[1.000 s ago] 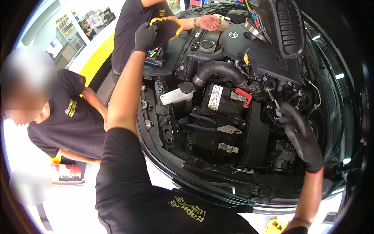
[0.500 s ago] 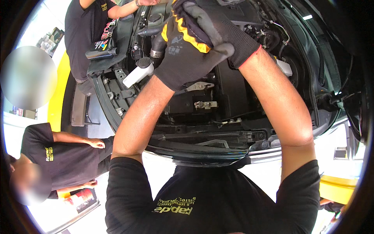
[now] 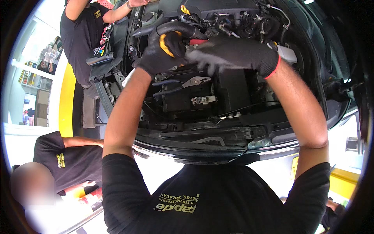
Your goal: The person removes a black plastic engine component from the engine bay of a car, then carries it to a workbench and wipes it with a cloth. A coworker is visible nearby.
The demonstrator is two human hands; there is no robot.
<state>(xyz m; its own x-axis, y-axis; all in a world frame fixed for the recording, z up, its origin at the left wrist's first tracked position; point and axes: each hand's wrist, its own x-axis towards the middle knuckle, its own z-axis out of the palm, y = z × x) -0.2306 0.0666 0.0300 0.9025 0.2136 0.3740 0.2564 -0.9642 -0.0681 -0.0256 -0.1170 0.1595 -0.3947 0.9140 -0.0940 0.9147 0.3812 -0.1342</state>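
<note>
Both hands wear dark work gloves over the engine bay. My left hand (image 3: 165, 54) has its fingers curled inward, with a yellow-orange band across them; whether that is glove trim or part of something held cannot be told. Beside it, my right hand (image 3: 233, 56), in a dark glove with a red cuff edge, reaches leftward and its fingertips overlap the left hand. Its fingers are smeared by motion. Below the hands, a pair of pliers (image 3: 193, 82) with blue handles lies across the top of the black battery (image 3: 179, 102), apart from both hands.
A battery terminal clamp (image 3: 204, 100) shows in front of the pliers. Behind the hands are a thick black hose (image 3: 175, 27) and a yellow dipstick handle (image 3: 185, 9). A white reservoir (image 3: 287, 54) stands to the right. Two people (image 3: 80, 43) are at the left.
My hands have come down and nearer from the far side of the engine bay. They were pressed tightly together; now the right has shifted rightward. The pliers are more fully exposed.
</note>
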